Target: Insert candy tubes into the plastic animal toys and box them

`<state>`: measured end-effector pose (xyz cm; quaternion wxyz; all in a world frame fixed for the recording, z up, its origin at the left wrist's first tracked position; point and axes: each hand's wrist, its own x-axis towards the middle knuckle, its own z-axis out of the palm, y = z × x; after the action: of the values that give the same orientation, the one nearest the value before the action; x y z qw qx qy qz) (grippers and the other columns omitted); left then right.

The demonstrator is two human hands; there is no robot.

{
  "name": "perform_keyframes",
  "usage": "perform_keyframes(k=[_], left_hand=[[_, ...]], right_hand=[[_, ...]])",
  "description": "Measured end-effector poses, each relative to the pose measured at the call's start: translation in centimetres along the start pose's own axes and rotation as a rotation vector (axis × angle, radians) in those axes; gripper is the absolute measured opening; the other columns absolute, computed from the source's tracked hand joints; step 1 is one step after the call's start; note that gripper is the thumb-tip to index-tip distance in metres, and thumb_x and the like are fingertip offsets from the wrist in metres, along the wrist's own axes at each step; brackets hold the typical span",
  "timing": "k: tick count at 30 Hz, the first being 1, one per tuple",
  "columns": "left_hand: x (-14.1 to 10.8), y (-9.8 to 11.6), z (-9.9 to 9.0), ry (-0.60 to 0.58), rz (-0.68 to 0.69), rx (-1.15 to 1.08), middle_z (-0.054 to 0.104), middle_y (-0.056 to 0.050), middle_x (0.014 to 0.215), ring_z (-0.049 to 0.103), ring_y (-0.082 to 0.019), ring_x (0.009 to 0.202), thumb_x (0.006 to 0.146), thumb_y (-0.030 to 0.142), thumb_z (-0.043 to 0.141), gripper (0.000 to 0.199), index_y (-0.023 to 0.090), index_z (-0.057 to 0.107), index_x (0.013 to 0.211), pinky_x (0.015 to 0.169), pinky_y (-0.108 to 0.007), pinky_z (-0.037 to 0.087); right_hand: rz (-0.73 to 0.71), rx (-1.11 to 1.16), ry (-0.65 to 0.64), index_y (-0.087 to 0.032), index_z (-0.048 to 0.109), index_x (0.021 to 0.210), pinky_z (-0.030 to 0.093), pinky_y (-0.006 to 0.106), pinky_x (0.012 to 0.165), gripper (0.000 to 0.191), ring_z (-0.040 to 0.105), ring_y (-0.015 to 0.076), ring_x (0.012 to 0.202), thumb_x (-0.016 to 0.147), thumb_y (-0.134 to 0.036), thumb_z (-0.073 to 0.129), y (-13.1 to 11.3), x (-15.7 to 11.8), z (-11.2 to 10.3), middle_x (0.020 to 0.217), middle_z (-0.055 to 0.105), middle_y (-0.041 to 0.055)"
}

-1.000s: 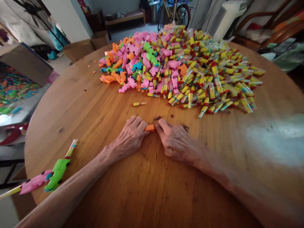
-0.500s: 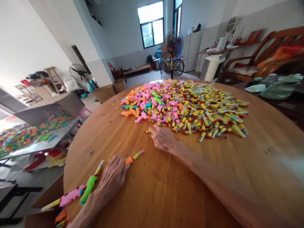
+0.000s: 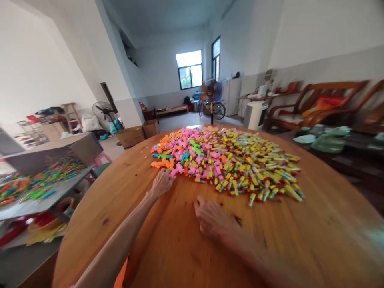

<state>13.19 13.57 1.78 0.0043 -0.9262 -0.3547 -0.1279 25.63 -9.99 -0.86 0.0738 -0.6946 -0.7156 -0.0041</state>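
Note:
My left hand [image 3: 162, 183] is at the near left edge of a heap of plastic toy pieces [image 3: 186, 150] in pink, orange, green and blue. Its fingers are closed on a pink toy piece [image 3: 174, 173]. Closer to me, my right hand [image 3: 211, 218] is low over the wooden table [image 3: 168, 240], with its fingers curled. A small red end shows at its fingertips; the fingers hide the rest of the tube. Many small yellow-labelled tubes [image 3: 258, 164] with red ends form the heap's right side. An orange item [image 3: 121, 274] shows partly beside my left forearm.
To the left, a grey table [image 3: 72, 182] bears many more coloured pieces. Cardboard boxes [image 3: 130, 136] stand behind the round table. Beyond are a standing fan [image 3: 211, 90] and a bicycle [image 3: 220, 110]. A wooden armchair [image 3: 300, 112] is at the right.
My left hand has left an orange piece with a tube in it and reached forward to the heap. My right hand has drawn back from the heap, and the tube near its fingers has gone from there. The view has tilted up.

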Motion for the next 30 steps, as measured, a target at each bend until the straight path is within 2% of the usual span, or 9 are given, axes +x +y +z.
perform_keyframes(k=[3,6,10,14,18,20,23,26,30], left_hand=[[2.2,0.4,0.9,-0.017,-0.006,0.013,0.063,-0.014,0.107,0.063,-0.025,0.094,0.095,0.03,0.057,0.018,0.015,0.063,0.102,0.079,-0.034,0.05],[1.4,-0.1,0.5,-0.072,0.023,0.018,0.065,-0.013,0.101,0.063,-0.024,0.09,0.095,0.027,0.051,0.017,0.016,0.063,0.096,0.078,-0.034,0.048],[-3.2,-0.2,-1.0,-0.216,0.178,-0.04,0.068,-0.01,0.095,0.063,-0.025,0.091,0.1,0.036,0.043,0.031,0.019,0.067,0.09,0.08,-0.034,0.046],[-8.6,1.5,-2.4,-0.312,0.362,-0.148,0.067,-0.007,0.096,0.063,-0.022,0.091,0.102,0.036,0.038,0.033,0.021,0.065,0.091,0.08,-0.032,0.046],[-11.5,3.2,-2.7,-0.254,0.468,-0.241,0.063,-0.008,0.095,0.062,-0.022,0.091,0.103,0.032,0.037,0.032,0.019,0.065,0.098,0.081,-0.033,0.047],[-11.9,3.8,-2.4,-0.196,0.443,-0.247,0.062,-0.01,0.101,0.061,-0.023,0.094,0.1,0.035,0.047,0.027,0.018,0.065,0.109,0.084,-0.035,0.048],[-11.8,4.7,-1.6,-0.125,0.399,-0.241,0.063,-0.01,0.104,0.061,-0.024,0.095,0.095,0.037,0.059,0.035,0.018,0.061,0.124,0.084,-0.036,0.049],[-11.4,5.6,-1.1,-0.099,0.412,-0.243,0.063,-0.008,0.096,0.061,-0.022,0.089,0.1,0.036,0.052,0.026,0.019,0.065,0.115,0.078,-0.033,0.049],[-11.1,6.1,-1.0,-0.118,0.451,-0.232,0.063,-0.007,0.088,0.06,-0.021,0.085,0.104,0.036,0.044,0.029,0.018,0.066,0.096,0.077,-0.032,0.047]], right_hand=[[0.074,-0.055,-0.079,-0.012,0.064,0.116,0.047,0.034,0.066,0.045,0.066,0.0259,0.085,0.072,-0.01,0.06,0.5,-2.5,-0.9,0.114,0.065,0.0174],[0.145,-0.006,-0.082,-0.012,0.062,0.118,0.043,0.032,0.062,0.044,0.065,0.0225,0.081,0.074,-0.009,0.056,1.2,-4.2,-1.5,0.117,0.063,0.0167],[0.181,0.157,-0.004,-0.015,0.061,0.114,0.039,0.028,0.063,0.037,0.061,0.0176,0.08,0.079,-0.005,0.052,2.4,-4.9,-1.0,0.114,0.062,0.0126],[0.143,0.299,0.113,-0.014,0.062,0.111,0.041,0.028,0.073,0.027,0.058,0.0178,0.089,0.089,-0.006,0.047,2.5,-4.5,-0.4,0.108,0.061,0.0113],[0.102,0.309,0.134,-0.012,0.065,0.104,0.039,0.03,0.075,0.023,0.057,0.0182,0.089,0.096,-0.011,0.044,1.4,-4.3,-0.9,0.103,0.061,0.0105],[0.092,0.287,0.12,-0.012,0.066,0.106,0.038,0.03,0.073,0.024,0.057,0.0183,0.088,0.097,-0.012,0.044,0.8,-4.3,-1.3,0.104,0.062,0.0108],[0.086,0.264,0.085,-0.012,0.067,0.11,0.037,0.03,0.071,0.025,0.057,0.0184,0.088,0.097,-0.013,0.045,0.2,-4.2,-1.7,0.108,0.062,0.0116],[0.101,0.247,0.084,-0.011,0.066,0.114,0.037,0.03,0.072,0.028,0.057,0.0183,0.088,0.097,-0.013,0.044,0.1,-3.9,-1.7,0.11,0.062,0.0121],[0.06,0.249,0.107,-0.012,0.066,0.117,0.038,0.03,0.074,0.029,0.058,0.0186,0.089,0.097,-0.013,0.045,0.3,-3.7,-1.5,0.109,0.062,0.0121]])
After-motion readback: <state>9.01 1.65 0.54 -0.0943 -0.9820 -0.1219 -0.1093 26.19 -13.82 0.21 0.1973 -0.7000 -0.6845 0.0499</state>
